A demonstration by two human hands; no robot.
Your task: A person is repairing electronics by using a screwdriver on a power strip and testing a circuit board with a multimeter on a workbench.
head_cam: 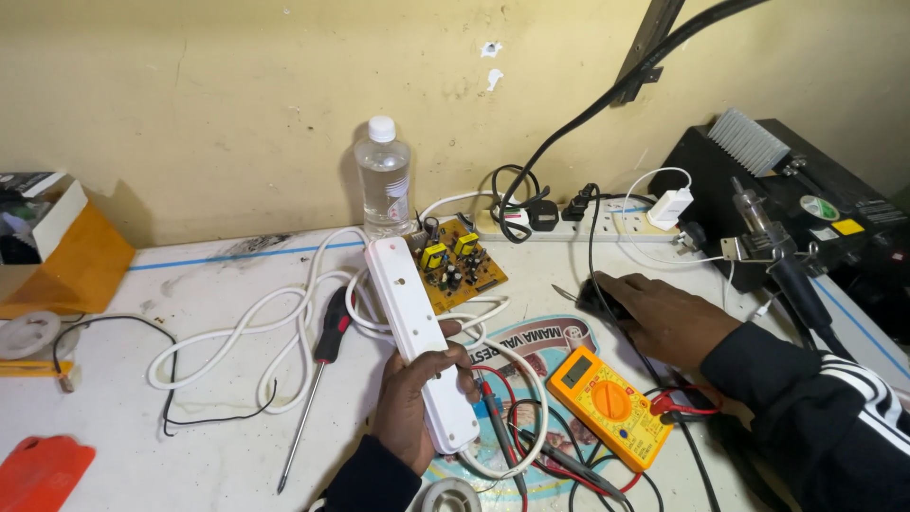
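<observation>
Power strip (418, 334) inside left fingers (453, 359)

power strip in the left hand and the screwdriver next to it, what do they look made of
Power strip, held in the left hand: looks like white moulded plastic, smooth with a slight sheen. Screwdriver: thin grey shaft that glints, probably steel; black-and-red handle, likely plastic or rubber, not clear which.

Electronics repair bench: bare circuit board (459, 265), yellow multimeter (611, 406) with probes, screwdriver (318, 379), soldering station (806, 204) on scuffed white worktop (190, 417).
</observation>
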